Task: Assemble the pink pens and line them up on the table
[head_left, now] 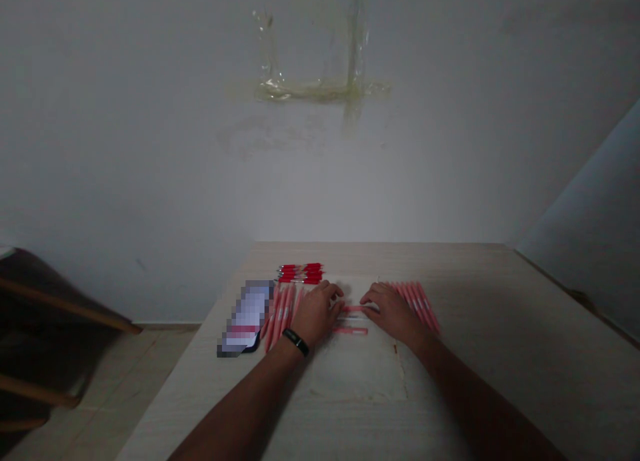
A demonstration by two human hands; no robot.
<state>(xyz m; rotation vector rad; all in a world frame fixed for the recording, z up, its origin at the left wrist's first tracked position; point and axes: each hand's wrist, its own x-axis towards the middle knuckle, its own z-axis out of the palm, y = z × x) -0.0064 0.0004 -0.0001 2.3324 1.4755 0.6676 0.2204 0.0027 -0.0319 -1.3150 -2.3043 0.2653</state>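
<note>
Both bare hands meet near the middle of a pale, wood-grained surface [355, 424]. Between them lies a slim pink plastic tube [353, 308], set crosswise. The right hand [393, 307] has its grip closed on the tube's right end, thumb below and fingers bent above. The left hand [315, 313], with a black band [296, 341] around its wrist, curls at the other end; whether its grip is closed on the tube I cannot tell.

Just nearer the wearer than the tube, a short, flat pink plastic piece [351, 331] lies on the surface, roughly parallel to it. Beside the left hand, several pink pens [281, 314] lie side by side, slanting, partly hidden by that hand. To their left rests a phone [246, 319], its screen blurred into blocks. Behind these pens, a small stack of bright red pens [301, 273] lies crosswise. Another row of pink pens [423, 304] fans out beyond the right hand and forearm, partly covered by them.

The far edge of the surface meets a grey-white wall [150, 134], where strips of clear, yellowed tape [305, 93] cling. Tiled floor [135, 381] shows at left.
</note>
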